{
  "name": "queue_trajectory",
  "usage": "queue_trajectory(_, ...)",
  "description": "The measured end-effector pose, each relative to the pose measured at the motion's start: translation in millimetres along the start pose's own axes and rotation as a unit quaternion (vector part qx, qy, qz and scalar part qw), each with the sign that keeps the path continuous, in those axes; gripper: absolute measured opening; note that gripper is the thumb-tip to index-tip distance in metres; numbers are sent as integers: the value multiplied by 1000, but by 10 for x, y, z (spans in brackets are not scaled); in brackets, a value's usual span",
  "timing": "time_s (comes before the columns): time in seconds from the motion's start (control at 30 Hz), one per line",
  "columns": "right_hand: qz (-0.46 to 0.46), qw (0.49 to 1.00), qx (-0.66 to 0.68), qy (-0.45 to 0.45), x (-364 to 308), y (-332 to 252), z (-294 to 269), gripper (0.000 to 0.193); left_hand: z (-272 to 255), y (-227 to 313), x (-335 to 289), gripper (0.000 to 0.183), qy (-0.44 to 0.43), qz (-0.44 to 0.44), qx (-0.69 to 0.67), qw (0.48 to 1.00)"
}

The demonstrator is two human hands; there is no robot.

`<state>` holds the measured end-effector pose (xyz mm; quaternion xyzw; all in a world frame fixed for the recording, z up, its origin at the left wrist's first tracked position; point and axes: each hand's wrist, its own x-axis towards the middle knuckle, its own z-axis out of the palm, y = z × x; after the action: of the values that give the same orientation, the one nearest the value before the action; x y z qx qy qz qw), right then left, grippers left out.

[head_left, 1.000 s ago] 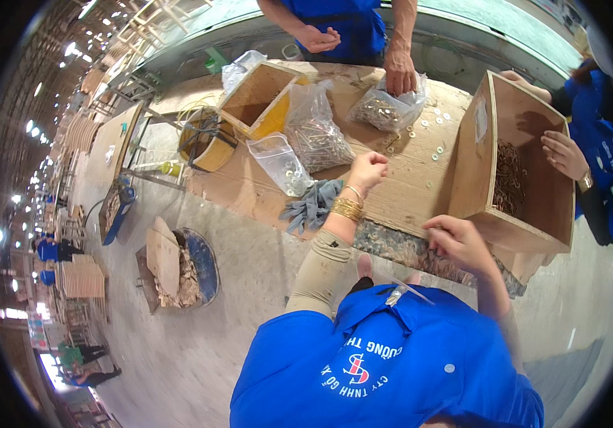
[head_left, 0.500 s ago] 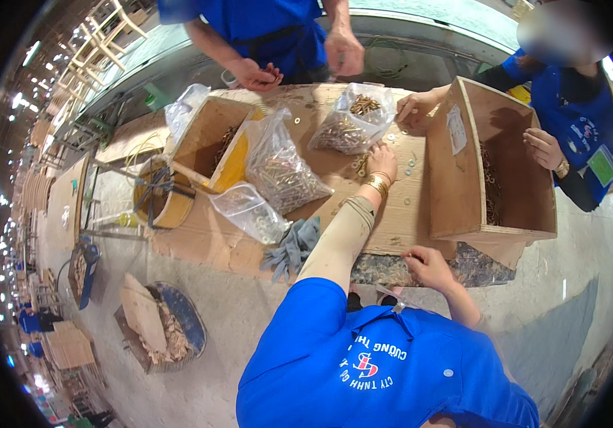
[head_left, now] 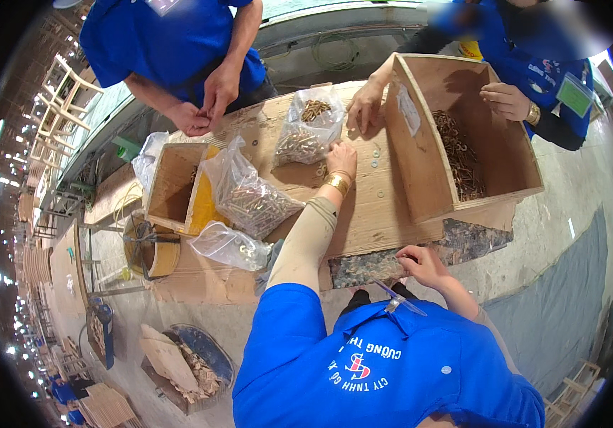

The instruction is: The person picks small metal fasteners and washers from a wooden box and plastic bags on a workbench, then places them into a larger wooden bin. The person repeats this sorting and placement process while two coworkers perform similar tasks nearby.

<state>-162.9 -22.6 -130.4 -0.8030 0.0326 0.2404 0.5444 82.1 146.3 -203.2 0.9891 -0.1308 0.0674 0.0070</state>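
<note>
My left hand (head_left: pixel 341 160) reaches across the board-topped table (head_left: pixel 353 232), knuckles up and fingers bent down and bunched. It rests beside a clear plastic bag of bolts (head_left: pixel 299 143), close to a few small washers (head_left: pixel 321 170). Its fingertips are hidden, so what they pinch cannot be seen. Over the table's near edge, my right hand (head_left: pixel 424 265) is curled, thumb against the fingers; anything in it is too small to make out. More loose washers (head_left: pixel 374 164) lie to the right of my left hand.
A large wooden box of metal hardware (head_left: pixel 410 178) stands at right, gripped by a co-worker's hand (head_left: pixel 506 101). Another co-worker's hands (head_left: pixel 207 107) are at the far left. A smaller wooden box (head_left: pixel 171 171), a larger bolt bag (head_left: pixel 249 196) and a washer bag (head_left: pixel 228 246) sit left.
The whole view has shifted, moving the table leftward in the picture. My left hand stays beside the bolt bag, its fingers now more bent. The far co-worker's hands have come together.
</note>
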Motion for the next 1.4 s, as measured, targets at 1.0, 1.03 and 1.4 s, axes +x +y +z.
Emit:
queue_trajectory(1.0,-16,996,-80,48,-164,172,-408,18,159,383,267,17,-55,-44,-328,942)
queue_trajectory(1.03,-16,996,-81,43,-171,166,-412,18,141,423,289,18,-76,-56,-311,946)
queue_trajectory(1.4,1,998,-44,40,-198,228,-462,19,145,276,94,13,-140,38,-326,934)
